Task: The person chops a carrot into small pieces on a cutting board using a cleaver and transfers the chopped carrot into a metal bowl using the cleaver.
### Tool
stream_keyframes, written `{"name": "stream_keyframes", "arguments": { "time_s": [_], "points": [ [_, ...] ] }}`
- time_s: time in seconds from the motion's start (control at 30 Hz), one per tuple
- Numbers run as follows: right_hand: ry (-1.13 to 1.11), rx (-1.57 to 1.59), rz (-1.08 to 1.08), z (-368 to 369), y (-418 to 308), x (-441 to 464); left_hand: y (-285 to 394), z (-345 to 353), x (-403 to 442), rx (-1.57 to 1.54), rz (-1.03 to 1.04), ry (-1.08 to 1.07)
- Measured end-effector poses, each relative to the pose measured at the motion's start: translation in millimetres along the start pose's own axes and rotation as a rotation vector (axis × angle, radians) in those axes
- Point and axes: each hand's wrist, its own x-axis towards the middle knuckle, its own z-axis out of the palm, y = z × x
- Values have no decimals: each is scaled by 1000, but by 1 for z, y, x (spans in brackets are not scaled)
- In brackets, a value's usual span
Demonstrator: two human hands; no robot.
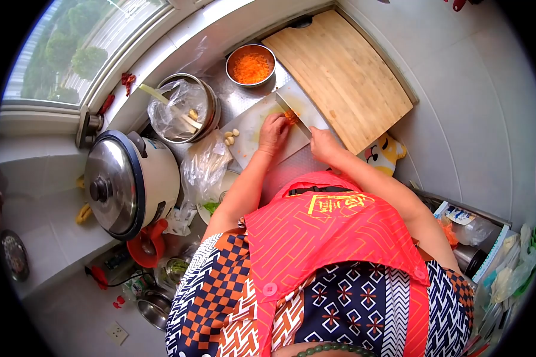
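You had one cleaver (293,115) in use, and two boards lay before you: one white cutting board (253,122) under the blade, and one wooden cutting board (342,74) to its right. There was one steel bowl (251,84) of shredded carrot (251,67) beyond the white board, one rice cooker (161,172) at your far left, and one steel pot (215,113) between that cooker and the boards. In the pot sat one clear plastic bag (174,122) around pale stalks; a second clear bag (203,169) was crumpled on the near side of it. At least three peeled garlic cloves (229,141) sat at the left part of the white board, though their exact number was hard to tell. All of this stood on or along the metal worktop (229,89).

The fingers of your right hand (324,144) were closed around the cleaver's handle, and the blade ran away from them, forward and to the left. Your left hand (272,132) was on the white board, its fingers bent toward the blade; how tightly they held anything, you could not tell from this view. The orange carrot pieces (291,117) lay just beyond and to the right of the left fingertips, right at the blade, and forward and left of your right fingers.
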Motion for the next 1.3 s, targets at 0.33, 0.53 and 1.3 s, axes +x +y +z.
{"name": "stream_keyframes", "arguments": {
  "time_s": [0.33, 0.53, 1.3],
  "points": [
    [-29, -19, -29, -14, -16, -17, -1, 2, 0, -3, 19, 10],
    [-119, -55, 12, -8, -14, -5, 0, 0, 0, -20, 24, -3],
    [-43, -58, -5, 8, 2, -3, 2, 0, -4, 6, 4, 32]
  ]
}}
